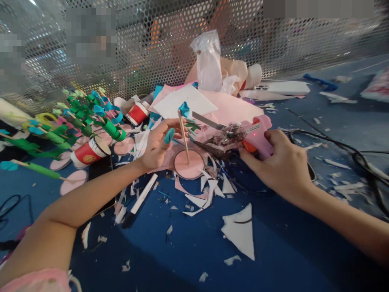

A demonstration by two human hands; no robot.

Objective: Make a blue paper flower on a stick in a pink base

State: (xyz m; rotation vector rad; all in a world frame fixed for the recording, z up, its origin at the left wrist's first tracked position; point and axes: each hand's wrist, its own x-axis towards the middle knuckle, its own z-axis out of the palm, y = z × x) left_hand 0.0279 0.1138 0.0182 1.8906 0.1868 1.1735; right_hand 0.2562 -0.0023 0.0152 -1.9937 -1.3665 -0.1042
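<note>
A wooden stick stands nearly upright on a round pink foam disc, with a blue folded paper piece at its top. My left hand is beside the stick, thumb apart and fingertips reaching behind it; whether they touch it I cannot tell. Something teal covers the thumb tip. In my right hand is a pink hot glue gun, its red light lit and its orange trigger showing. Its front end lies near a clump of clear glue scraps, right of the stick.
Green paper-wrapped stems on pink discs crowd the left, beside a red-and-white paper cup. White and pink foam sheets lie behind, before a perforated metal screen. Black cables run at right. Foam scraps litter the blue surface.
</note>
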